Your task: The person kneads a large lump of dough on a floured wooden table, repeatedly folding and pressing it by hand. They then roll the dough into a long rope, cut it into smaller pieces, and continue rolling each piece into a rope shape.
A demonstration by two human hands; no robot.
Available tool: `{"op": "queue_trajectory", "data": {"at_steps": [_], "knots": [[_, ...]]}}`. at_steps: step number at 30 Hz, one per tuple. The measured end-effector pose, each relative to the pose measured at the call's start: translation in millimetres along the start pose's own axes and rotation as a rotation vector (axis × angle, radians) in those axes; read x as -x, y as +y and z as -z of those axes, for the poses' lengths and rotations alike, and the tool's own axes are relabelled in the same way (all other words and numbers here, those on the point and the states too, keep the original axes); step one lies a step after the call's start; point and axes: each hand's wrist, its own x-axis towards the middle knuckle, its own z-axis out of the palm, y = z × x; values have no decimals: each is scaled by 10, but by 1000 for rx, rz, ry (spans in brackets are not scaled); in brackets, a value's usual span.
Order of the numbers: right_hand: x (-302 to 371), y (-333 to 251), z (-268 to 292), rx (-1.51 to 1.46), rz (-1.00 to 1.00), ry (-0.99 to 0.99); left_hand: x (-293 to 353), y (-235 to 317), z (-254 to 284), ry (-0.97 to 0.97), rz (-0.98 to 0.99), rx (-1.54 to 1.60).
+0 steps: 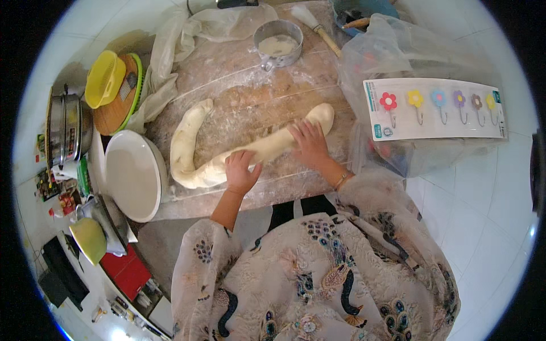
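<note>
Cream-coloured dough (pixel 268 149) lay in a long, bent roll across the flour-dusted wooden tabletop (pixel 227 71), its left arm hooking away from the person. The left hand (pixel 241 171) and right hand (pixel 311 146) rested palm-down on the straight stretch, each grip open, not closed around it. Uneven pressure between the palms could have thinned one section until it tore; the browner, less floury patch beyond might have made it stick. The bend seemed liable to twist if only the straight part turned. The dough looked smooth and soft, blunt at its right end; the round metal pan (pixel 289 58) held pale powder, and the plastic sheet (pixel 162 68) was crumpled and translucent.
</note>
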Motion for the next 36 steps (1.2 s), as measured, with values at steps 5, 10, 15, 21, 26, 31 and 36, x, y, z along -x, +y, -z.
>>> {"op": "queue_trajectory", "data": {"at_steps": [5,10,15,21,26,31,36], "knots": [[-145,87,-67,81,67,121,-283,-261,-265,417,62,-173],[-990,-87,38,101,-91,-10,-654,-674,-90,245,331,232],[-1172,-617,10,109,66,112,-158,-618,375,-51,236,-86],[-307,-733,-213,-114,182,45,495,-951,265,22,26,-247],[267,-580,-550,54,256,305,365,-1084,309,-111,87,-173],[-925,-746,-449,184,-112,132,-45,-1231,506,-263,143,-228],[-1396,-734,-42,-149,-246,-133,220,-1261,1050,-310,253,-380]]}}
